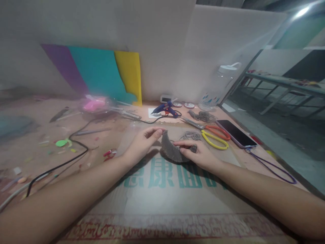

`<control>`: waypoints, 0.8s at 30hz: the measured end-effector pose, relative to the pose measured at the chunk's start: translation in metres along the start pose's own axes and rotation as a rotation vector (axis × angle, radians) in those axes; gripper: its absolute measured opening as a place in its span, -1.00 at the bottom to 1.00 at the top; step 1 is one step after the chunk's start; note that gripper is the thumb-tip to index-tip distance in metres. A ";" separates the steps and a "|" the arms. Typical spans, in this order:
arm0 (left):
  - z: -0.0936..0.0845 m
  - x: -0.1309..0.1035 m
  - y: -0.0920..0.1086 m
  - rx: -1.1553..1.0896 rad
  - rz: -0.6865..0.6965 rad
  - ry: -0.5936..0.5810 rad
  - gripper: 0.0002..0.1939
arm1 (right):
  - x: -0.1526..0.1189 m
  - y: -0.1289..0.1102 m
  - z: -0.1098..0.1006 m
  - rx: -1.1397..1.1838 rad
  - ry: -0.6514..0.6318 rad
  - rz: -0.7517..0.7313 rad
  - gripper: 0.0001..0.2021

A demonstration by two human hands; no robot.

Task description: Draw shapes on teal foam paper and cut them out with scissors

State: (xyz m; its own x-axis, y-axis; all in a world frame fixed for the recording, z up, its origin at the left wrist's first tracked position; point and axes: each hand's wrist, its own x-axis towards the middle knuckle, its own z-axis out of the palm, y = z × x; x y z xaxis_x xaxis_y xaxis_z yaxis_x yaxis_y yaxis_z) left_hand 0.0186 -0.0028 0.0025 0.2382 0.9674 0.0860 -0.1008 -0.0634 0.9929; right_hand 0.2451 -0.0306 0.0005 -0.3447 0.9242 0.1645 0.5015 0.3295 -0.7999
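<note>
A grey curved strip of knitted-looking material (172, 149) is held just above a cardboard sheet (152, 203) with green characters. My left hand (148, 139) pinches its upper left tip between thumb and fingers. At its right end, my right hand (194, 152) grips it with the thumb and fingers closed, the index finger lying along its inner edge. Behind my right hand sits a loose heap of grey yarn (190, 136). Scissors (215, 141) with orange and yellow handles lie to the right of that yarn.
A blue glue gun (166, 110) stands at the back, its black cable (61, 164) running left. At right are a phone (236, 134) with a purple strap and a clear bottle (218, 88). Small scraps and a green piece (61, 143) lie at left; coloured sheets (96, 74) lean behind.
</note>
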 end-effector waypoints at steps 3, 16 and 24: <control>-0.001 0.003 -0.005 -0.099 -0.134 -0.029 -0.54 | 0.000 -0.002 0.001 -0.018 -0.020 -0.002 -0.64; -0.001 0.006 -0.012 -0.175 -0.169 -0.083 -0.47 | -0.002 -0.001 0.004 -0.127 -0.032 -0.077 -0.62; -0.001 0.009 -0.015 -0.158 -0.108 -0.051 -0.29 | -0.002 0.002 0.004 -0.118 -0.004 -0.089 -0.65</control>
State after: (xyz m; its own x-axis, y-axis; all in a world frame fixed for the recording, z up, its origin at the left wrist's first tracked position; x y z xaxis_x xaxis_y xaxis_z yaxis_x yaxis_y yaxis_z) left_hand 0.0209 0.0076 -0.0119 0.3041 0.9526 -0.0120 -0.2217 0.0830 0.9716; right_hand 0.2434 -0.0329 -0.0034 -0.3949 0.8898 0.2288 0.5585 0.4303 -0.7092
